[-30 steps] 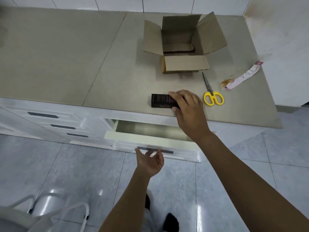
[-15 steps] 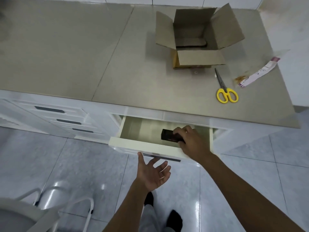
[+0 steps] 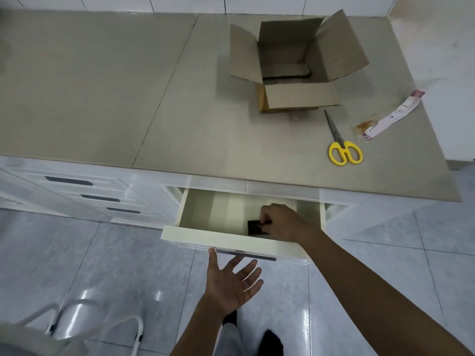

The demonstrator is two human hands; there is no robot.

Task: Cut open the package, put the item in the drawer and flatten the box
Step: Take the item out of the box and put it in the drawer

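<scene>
drawer (image 3: pixel 231 240) pulled out, landmark | cardboard box (image 3: pixel 290 65) beyond drawer on counter, flaps up, unflattened | right hand (image 3: pixel 282 222) inside drawer pinching dark item (image 3: pixel 254 228): lay flat, then release | left hand (image 3: pixel 231 281) just before drawer front, splayed, empty

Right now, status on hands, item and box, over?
Right hand inside open drawer, fingers on small dark box. Left hand open, empty, below drawer front. Cardboard box open, unflattened; scissors beside it.
</scene>
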